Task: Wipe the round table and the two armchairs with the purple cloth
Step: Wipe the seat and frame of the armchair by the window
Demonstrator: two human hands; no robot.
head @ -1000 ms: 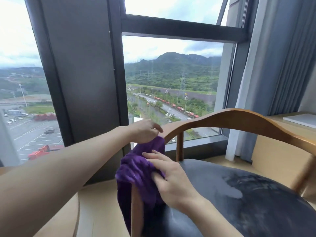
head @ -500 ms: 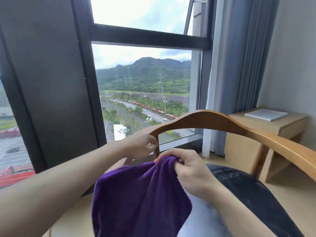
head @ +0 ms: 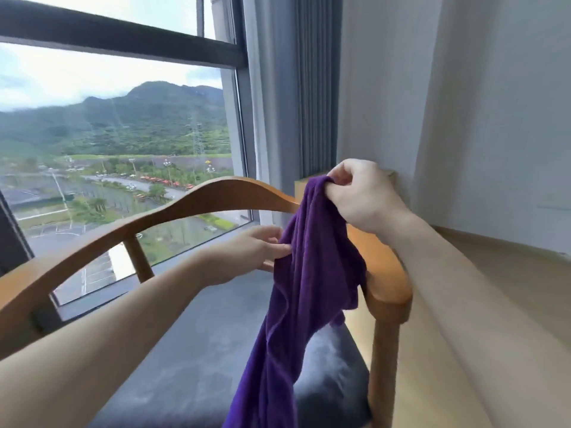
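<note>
Half a second ago the purple cloth was bunched low; now the right hand pinches its top corner up at 1 o'clock, so it hangs across the armchair rail. The left hand seems to pinch its edge at centre, likely refolding before more wiping.

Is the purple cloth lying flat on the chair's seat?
No, the purple cloth hangs in the air, pinched at the top by the right hand and lower down by the left hand.
</note>
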